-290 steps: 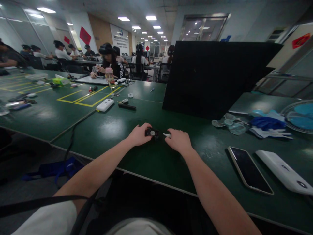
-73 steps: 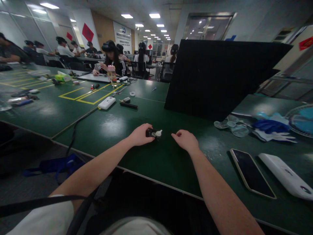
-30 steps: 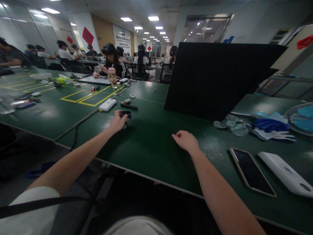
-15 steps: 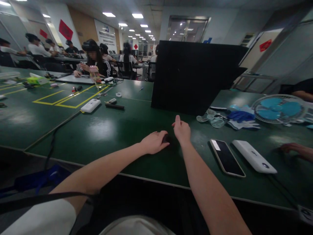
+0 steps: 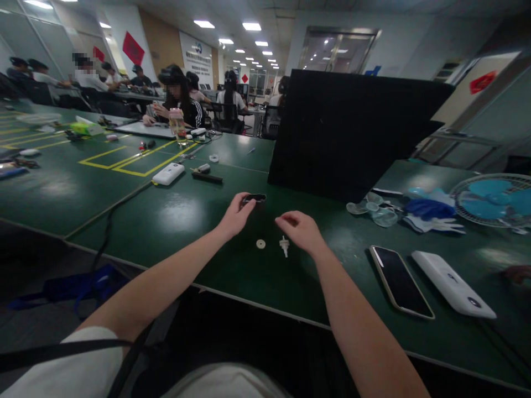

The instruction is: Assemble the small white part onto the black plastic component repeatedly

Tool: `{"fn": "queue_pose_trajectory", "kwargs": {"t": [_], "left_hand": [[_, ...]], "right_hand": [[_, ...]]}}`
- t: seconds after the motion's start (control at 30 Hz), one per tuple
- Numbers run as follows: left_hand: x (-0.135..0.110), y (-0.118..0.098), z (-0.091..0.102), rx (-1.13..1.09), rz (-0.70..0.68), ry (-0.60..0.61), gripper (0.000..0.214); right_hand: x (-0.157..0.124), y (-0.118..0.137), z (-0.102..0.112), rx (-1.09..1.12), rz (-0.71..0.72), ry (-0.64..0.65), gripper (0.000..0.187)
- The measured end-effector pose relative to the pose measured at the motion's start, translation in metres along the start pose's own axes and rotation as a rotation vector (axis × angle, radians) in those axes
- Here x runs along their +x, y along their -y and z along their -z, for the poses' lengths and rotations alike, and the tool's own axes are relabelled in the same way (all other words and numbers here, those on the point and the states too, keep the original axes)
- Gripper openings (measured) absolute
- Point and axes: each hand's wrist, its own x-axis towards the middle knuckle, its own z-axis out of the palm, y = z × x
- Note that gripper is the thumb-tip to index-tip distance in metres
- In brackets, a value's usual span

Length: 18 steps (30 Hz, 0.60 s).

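Note:
My left hand (image 5: 234, 215) pinches a small flat black part (image 5: 254, 198) just above the green table (image 5: 199, 221), a little beyond the other pieces. On the table between my hands lie a small white disc (image 5: 260, 244) and a small white shaft piece (image 5: 284, 245). My right hand (image 5: 299, 230) hovers right beside the white shaft piece, thumb and fingers curled together in a loose pinch; whether anything is in them I cannot make out.
A large black board (image 5: 348, 132) stands behind my hands. To the right lie a phone (image 5: 400, 281), a white power bank (image 5: 453, 283), gloves and plastic caps (image 5: 410, 210) and a blue fan (image 5: 493, 199). Another white power bank (image 5: 168, 173) lies far left. Several people sit at tables behind.
Half a second ago both hands were together over the black part. Now my left hand has lifted the black part away forward, and the white disc and shaft lie loose on the table.

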Motion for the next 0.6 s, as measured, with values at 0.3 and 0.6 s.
{"fn": "queue_pose_trajectory", "kwargs": {"t": [0.3,0.6], "left_hand": [[0.002,0.023,0.041,0.333,0.056,0.085,0.049],[-0.018,0.004,0.026,0.54,-0.056,0.354,0.05]], "right_hand": [[-0.006,0.021,-0.034,-0.306,0.262,0.34,0.029],[0.0,0.007,-0.033,-0.174,0.057,-0.009,0.027]]}}
